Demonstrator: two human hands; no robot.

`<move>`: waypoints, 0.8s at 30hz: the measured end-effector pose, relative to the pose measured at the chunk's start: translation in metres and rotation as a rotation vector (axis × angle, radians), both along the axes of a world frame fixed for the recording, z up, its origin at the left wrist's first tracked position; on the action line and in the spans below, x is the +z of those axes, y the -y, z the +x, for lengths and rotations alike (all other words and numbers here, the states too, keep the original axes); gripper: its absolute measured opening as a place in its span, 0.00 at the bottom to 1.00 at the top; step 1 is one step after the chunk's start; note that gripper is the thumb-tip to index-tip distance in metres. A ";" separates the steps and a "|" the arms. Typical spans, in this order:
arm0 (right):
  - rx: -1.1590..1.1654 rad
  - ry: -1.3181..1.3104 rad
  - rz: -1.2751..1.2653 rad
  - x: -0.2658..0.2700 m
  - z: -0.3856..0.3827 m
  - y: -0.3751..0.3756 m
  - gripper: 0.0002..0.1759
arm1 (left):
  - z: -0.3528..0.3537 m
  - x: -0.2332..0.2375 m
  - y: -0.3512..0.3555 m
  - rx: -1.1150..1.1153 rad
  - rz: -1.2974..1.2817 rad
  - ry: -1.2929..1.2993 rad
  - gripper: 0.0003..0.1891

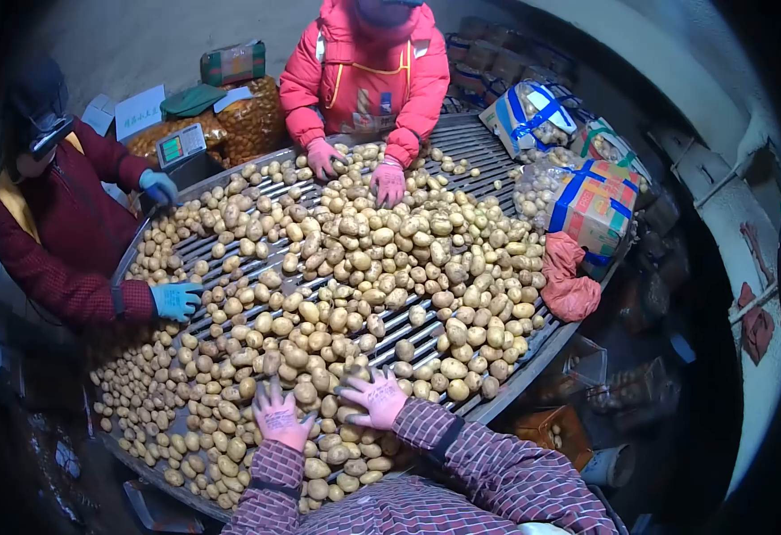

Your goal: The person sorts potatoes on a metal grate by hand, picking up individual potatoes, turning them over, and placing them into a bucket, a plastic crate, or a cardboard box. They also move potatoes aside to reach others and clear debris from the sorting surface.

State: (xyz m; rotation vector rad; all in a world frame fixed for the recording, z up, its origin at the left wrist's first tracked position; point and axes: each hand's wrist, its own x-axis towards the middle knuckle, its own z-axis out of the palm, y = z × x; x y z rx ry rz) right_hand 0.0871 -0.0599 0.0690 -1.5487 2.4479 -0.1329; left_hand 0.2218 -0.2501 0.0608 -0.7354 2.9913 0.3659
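One slatted table (pixel 471 143) carries potatoes (pixel 386 236) too many to count. Three people are around it: the wearer, one co-worker in pink (pixel 355 89) and one in dark red (pixel 78 223). Six gloved hands show: the wearer's left hand (pixel 280 415) and right hand (pixel 374 398), two more pink gloves (pixel 388 183) and two blue gloves (pixel 176 301). There is one scale (pixel 181 145) and one crumpled red bag (pixel 571 283).

Bright centre, black corners, edges bowed outward.
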 end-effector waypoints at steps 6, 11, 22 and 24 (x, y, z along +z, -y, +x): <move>0.035 0.449 -0.015 0.024 -0.009 -0.016 0.37 | 0.041 -0.032 0.019 0.059 0.117 -0.189 0.30; -0.197 0.136 -0.199 0.012 -0.130 0.023 0.19 | 0.040 -0.035 0.020 0.096 0.136 -0.205 0.29; -0.265 -0.035 0.223 0.001 -0.182 0.075 0.23 | 0.026 -0.045 0.012 0.167 0.021 -0.113 0.32; -0.190 -0.114 0.278 -0.018 -0.181 0.066 0.21 | 0.029 -0.053 0.013 0.199 0.049 -0.067 0.33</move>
